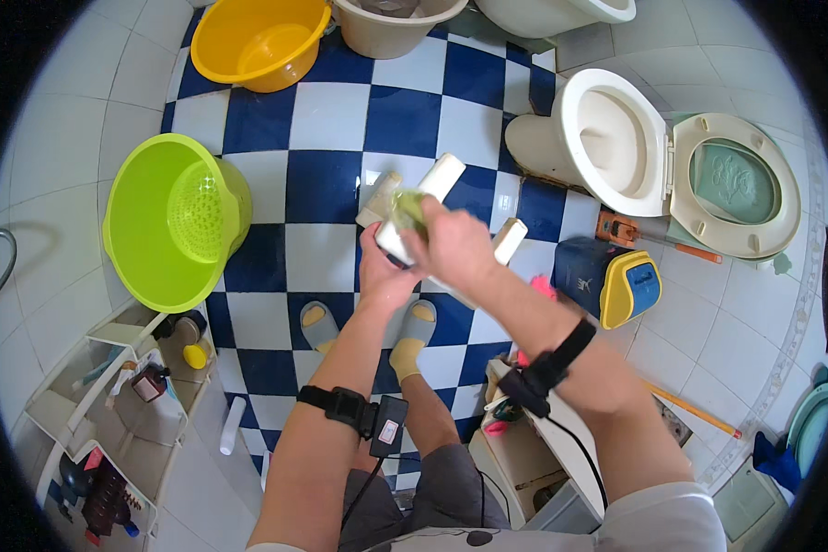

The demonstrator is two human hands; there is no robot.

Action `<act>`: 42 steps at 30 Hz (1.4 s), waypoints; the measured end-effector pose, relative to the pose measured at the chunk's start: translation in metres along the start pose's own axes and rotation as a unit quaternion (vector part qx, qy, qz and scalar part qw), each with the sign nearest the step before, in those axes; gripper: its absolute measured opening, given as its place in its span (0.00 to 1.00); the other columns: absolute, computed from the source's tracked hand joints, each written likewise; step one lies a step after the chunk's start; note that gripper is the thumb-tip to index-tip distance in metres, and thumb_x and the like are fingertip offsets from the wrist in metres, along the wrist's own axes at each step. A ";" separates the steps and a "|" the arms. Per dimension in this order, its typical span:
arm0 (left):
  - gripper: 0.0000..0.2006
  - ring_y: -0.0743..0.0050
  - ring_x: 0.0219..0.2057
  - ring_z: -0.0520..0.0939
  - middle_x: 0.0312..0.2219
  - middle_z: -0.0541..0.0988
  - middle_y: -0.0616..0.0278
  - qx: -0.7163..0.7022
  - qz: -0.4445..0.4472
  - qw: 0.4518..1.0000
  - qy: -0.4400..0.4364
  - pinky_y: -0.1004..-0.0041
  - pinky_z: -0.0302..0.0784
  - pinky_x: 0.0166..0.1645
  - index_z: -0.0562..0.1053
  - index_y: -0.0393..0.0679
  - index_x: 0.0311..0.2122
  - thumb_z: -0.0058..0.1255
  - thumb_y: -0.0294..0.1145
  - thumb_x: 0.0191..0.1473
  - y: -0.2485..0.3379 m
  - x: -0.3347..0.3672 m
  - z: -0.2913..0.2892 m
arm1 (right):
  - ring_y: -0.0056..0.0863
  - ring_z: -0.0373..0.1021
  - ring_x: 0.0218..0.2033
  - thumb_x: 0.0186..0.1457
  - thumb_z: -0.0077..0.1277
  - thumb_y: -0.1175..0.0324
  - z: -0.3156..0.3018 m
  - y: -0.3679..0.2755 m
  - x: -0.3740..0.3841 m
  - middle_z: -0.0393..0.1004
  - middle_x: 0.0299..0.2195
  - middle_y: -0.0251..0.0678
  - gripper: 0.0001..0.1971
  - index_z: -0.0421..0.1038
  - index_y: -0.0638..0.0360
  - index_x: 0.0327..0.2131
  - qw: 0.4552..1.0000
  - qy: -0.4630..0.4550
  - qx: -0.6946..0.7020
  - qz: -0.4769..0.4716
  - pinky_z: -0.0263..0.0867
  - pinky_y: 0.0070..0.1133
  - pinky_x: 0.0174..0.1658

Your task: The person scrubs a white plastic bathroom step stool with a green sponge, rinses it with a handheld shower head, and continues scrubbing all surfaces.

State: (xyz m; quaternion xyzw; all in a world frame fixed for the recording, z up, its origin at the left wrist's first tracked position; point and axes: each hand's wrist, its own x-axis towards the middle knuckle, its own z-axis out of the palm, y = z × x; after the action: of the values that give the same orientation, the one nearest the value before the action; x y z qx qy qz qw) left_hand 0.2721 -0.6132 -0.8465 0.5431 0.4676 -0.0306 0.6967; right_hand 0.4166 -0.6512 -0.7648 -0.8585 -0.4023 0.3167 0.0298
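In front of me, over the tiled floor, is a white plastic thing (443,177) with several leg-like bars sticking out, much like a small upturned stool; my hands hide part of it. My left hand (385,274) grips its near side, fingers wrapped round the edge. Closed over a yellow-green cloth or sponge (408,208), my right hand (460,244) presses it against the white plastic. The cloth is slightly blurred, so its exact kind does not show. Both wrists wear black straps with small devices and cables.
A lime-green basin (124,239) with a perforated piece inside stands left, a yellow basin (308,46) and a beige bucket (391,37) at the far side. To the right are a toilet (570,138) with raised lid and a blue-yellow bin (587,274). A shelf rack (147,414) and white cabinet (492,455) flank me.
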 end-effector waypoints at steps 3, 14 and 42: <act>0.52 0.59 0.56 0.74 0.55 0.71 0.49 -0.088 0.008 0.996 -0.005 0.65 0.74 0.59 0.49 0.39 0.64 0.73 0.23 0.37 -0.004 0.000 0.000 | 0.53 0.78 0.31 0.56 0.54 0.53 -0.002 0.016 0.022 0.79 0.28 0.53 0.22 0.69 0.63 0.43 0.995 0.086 0.005 0.052 0.76 0.44 0.37; 0.53 0.61 0.54 0.75 0.54 0.71 0.49 -0.075 -0.023 0.997 0.009 0.65 0.75 0.57 0.51 0.40 0.64 0.75 0.25 0.35 -0.008 0.004 0.005 | 0.47 0.79 0.39 0.59 0.45 0.61 -0.031 -0.009 0.037 0.80 0.37 0.52 0.17 0.72 0.60 0.47 0.992 -0.033 -0.118 0.016 0.75 0.37 0.45; 0.50 0.57 0.57 0.73 0.57 0.66 0.49 -0.081 -0.032 0.994 0.073 0.63 0.72 0.60 0.53 0.36 0.62 0.75 0.28 0.37 -0.024 -0.031 0.004 | 0.42 0.78 0.25 0.56 0.57 0.54 0.059 0.106 -0.130 0.79 0.24 0.42 0.22 0.69 0.55 0.49 0.986 0.130 0.032 0.102 0.74 0.35 0.28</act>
State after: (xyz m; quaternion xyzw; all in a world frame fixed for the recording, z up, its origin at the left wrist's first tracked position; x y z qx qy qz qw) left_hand 0.2440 -0.6409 -0.8427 0.4704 0.5351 0.0246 0.7013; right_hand 0.3923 -0.8268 -0.7774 -0.9275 -0.2950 0.2164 0.0770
